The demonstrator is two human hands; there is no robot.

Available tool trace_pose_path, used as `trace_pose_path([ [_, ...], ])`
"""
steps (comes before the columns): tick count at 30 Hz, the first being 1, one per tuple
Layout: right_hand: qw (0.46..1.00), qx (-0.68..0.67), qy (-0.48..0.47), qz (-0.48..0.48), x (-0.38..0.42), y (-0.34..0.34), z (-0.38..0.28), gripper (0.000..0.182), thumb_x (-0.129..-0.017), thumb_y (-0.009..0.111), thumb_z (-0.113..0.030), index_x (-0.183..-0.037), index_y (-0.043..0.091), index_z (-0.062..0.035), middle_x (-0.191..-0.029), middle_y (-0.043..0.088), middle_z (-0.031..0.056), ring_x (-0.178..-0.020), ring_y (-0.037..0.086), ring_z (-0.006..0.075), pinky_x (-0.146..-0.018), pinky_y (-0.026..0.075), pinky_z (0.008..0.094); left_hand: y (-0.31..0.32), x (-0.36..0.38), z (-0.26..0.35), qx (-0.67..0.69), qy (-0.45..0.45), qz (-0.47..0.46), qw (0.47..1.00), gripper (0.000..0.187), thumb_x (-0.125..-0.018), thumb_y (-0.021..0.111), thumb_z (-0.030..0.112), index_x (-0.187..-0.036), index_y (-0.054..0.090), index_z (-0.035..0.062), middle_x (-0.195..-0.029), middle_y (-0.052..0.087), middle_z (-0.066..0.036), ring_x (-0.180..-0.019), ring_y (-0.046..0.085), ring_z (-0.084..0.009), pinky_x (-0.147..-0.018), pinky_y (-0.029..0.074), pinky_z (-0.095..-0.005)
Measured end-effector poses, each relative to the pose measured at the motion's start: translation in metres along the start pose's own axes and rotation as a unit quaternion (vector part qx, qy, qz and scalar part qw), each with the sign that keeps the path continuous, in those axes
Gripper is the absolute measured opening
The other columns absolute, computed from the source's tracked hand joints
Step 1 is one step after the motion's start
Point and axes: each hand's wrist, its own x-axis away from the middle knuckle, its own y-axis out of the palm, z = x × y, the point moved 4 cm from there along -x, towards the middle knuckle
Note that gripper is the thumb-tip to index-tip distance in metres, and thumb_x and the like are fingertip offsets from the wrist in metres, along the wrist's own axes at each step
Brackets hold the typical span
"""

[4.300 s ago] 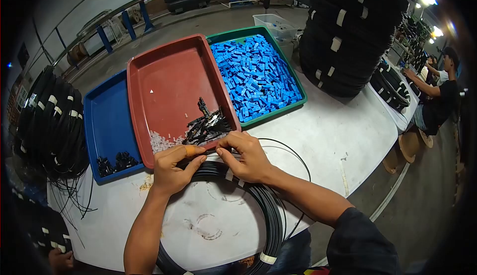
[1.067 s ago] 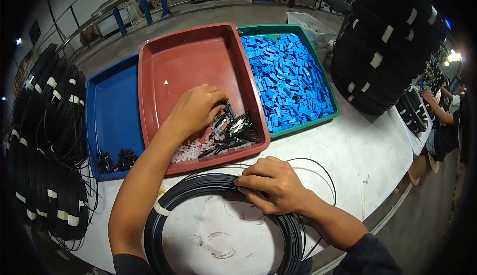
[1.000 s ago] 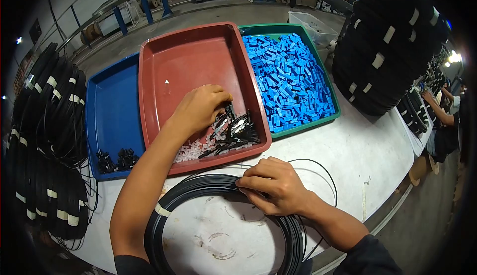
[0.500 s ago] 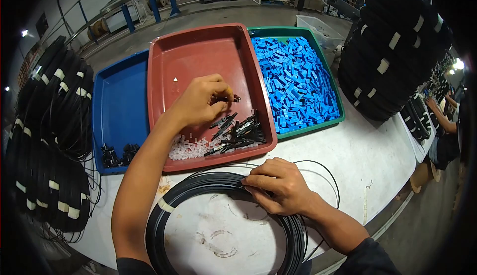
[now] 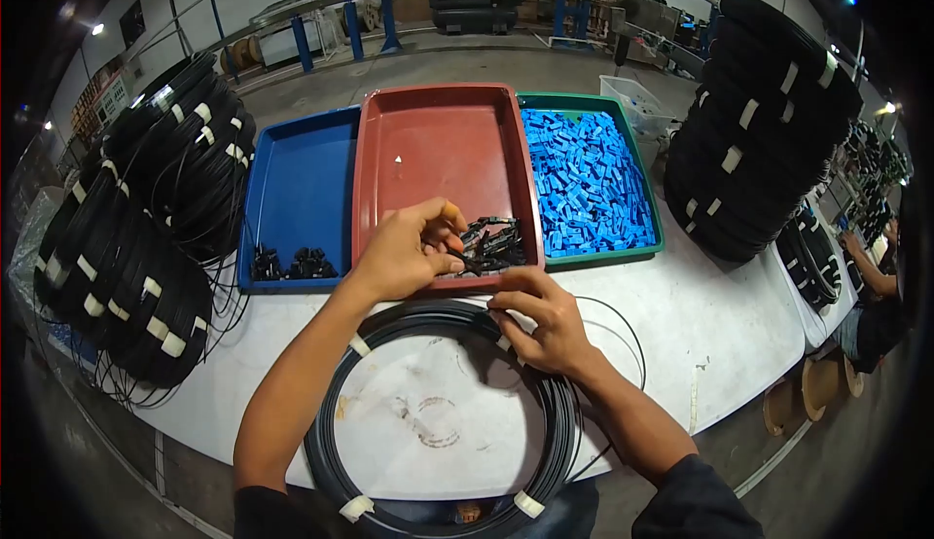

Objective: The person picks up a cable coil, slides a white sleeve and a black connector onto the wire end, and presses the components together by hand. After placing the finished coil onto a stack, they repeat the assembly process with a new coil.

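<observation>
My left hand (image 5: 413,252) is closed in a pinch over the near part of the red tray (image 5: 443,140); whatever its fingertips hold is too small to make out. Beside those fingers lies a heap of small black connector parts (image 5: 494,240). My right hand (image 5: 545,320) rests at the far side of a coil of black cable (image 5: 326,442), its thumb and fingers closed around cable there. White tape bands (image 5: 528,504) wrap the coil, which overhangs the table's near edge. A loose cable loop (image 5: 637,340) curves out to the right of that hand.
A green tray (image 5: 654,218) of blue clips (image 5: 589,179) stands right of the red one. Left is a blue tray (image 5: 302,164) with black parts (image 5: 292,263). Tall cable coil stacks (image 5: 754,140) flank the white table (image 5: 671,315). Another person's arm (image 5: 871,267) shows far right.
My view has tilted up. My left hand has drawn nearer within the red tray, closer to the right hand. The right hand stays at the coil's far side.
</observation>
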Motion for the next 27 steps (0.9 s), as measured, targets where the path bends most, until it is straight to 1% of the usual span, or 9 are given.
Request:
trace_pose_path([
  [1, 0.999, -0.025, 0.022, -0.028, 0.002, 0.003, 0.002, 0.017, -0.079, 0.076, 0.002, -0.095, 0.075, -0.0015, -0.121, 0.065, 0.0178, -0.097, 0.073, 0.0289, -0.084, 0.058, 0.0345, 0.005, 0.005, -0.002, 0.006, 0.018, -0.004, 1.000, 0.038, -0.074, 0.080, -0.009, -0.108, 0.067, 0.0024, -0.090, 0.074, -0.006, -0.080, 0.066, -0.0064, -0.068, 0.051, -0.0222],
  [4, 0.996, -0.056, -0.008, -0.064, -0.001, 0.005, 0.000, 0.015, -0.080, 0.076, 0.000, -0.095, 0.075, -0.0012, -0.114, 0.070, 0.0153, -0.099, 0.072, 0.0297, -0.087, 0.057, 0.0359, 0.018, 0.019, 0.001, 0.032, -0.020, -0.055, 0.998, 0.041, -0.075, 0.078, -0.012, -0.111, 0.064, 0.0008, -0.098, 0.070, -0.006, -0.092, 0.068, -0.0119, -0.082, 0.057, -0.0274],
  [6, 0.995, -0.065, 0.007, -0.080, 0.001, 0.006, 0.003, 0.015, -0.080, 0.076, -0.001, -0.096, 0.076, -0.0013, -0.111, 0.071, 0.0146, -0.098, 0.072, 0.0296, -0.086, 0.057, 0.0361, 0.029, 0.024, -0.014, 0.069, -0.014, -0.054, 0.996, 0.042, -0.076, 0.079, -0.011, -0.113, 0.062, 0.0008, -0.102, 0.068, -0.006, -0.095, 0.068, -0.0129, -0.084, 0.058, -0.0278],
  [9, 0.994, -0.070, 0.017, -0.088, 0.000, 0.006, 0.005, 0.016, -0.080, 0.077, -0.002, -0.096, 0.076, -0.0015, -0.107, 0.073, 0.0137, -0.097, 0.072, 0.0291, -0.085, 0.056, 0.0359, 0.039, 0.026, -0.023, 0.219, 0.029, -0.028, 0.975, 0.039, -0.082, 0.080, -0.004, -0.115, 0.060, 0.0029, -0.101, 0.066, -0.005, -0.094, 0.067, -0.0122, -0.087, 0.057, -0.0256],
  [10, 0.994, -0.072, 0.018, -0.083, 0.002, 0.007, 0.004, 0.016, -0.080, 0.077, -0.002, -0.096, 0.076, -0.0016, -0.106, 0.074, 0.0136, -0.097, 0.072, 0.0287, -0.084, 0.056, 0.0356, 0.044, 0.027, -0.023, 0.220, 0.029, -0.031, 0.975, 0.039, -0.082, 0.080, -0.004, -0.115, 0.060, 0.0029, -0.101, 0.066, -0.005, -0.094, 0.067, -0.0122, -0.087, 0.057, -0.0256],
  [12, 0.994, -0.065, 0.020, -0.082, 0.001, 0.005, 0.003, 0.017, -0.080, 0.077, -0.002, -0.096, 0.076, -0.0010, -0.105, 0.074, 0.0143, -0.095, 0.073, 0.0294, -0.084, 0.057, 0.0359, 0.051, 0.030, -0.025, 0.202, -0.021, 0.055, 0.978, 0.034, -0.085, 0.080, -0.002, -0.113, 0.062, 0.0044, -0.100, 0.066, -0.003, -0.094, 0.066, -0.0115, -0.087, 0.056, -0.0250],
  [17, 0.995, -0.079, 0.018, -0.064, 0.003, 0.007, 0.008, 0.026, -0.078, 0.075, -0.002, -0.103, 0.078, -0.0036, -0.103, 0.073, 0.0152, -0.092, 0.073, 0.0324, -0.080, 0.058, 0.0380, 0.059, 0.043, 0.004, 0.007, 0.095, 0.166, 0.982, 0.027, -0.090, 0.076, 0.007, -0.115, 0.067, 0.0000, -0.092, 0.078, -0.014, -0.089, 0.077, -0.0181, -0.077, 0.061, -0.0289],
  [24, 0.996, -0.032, 0.001, -0.083, 0.002, 0.005, 0.001, 0.031, -0.076, 0.074, 0.002, -0.106, 0.078, -0.0054, -0.108, 0.072, 0.0146, -0.092, 0.072, 0.0327, -0.080, 0.058, 0.0375, 0.061, 0.042, 0.000, 0.086, 0.035, 0.164, 0.982, 0.020, -0.090, 0.075, 0.006, -0.109, 0.073, -0.0002, -0.087, 0.078, -0.012, -0.085, 0.077, -0.0163, -0.073, 0.062, -0.0276],
  [27, 0.993, -0.060, -0.017, -0.105, 0.003, 0.007, 0.003, 0.031, -0.077, 0.073, 0.002, -0.106, 0.078, -0.0059, -0.108, 0.071, 0.0134, -0.090, 0.072, 0.0309, -0.078, 0.058, 0.0363, 0.050, 0.038, -0.006, 0.105, 0.067, 0.145, 0.982, 0.028, -0.092, 0.073, 0.004, -0.119, 0.069, 0.0010, -0.095, 0.077, -0.014, -0.086, 0.077, -0.0174, -0.070, 0.062, -0.0271],
])
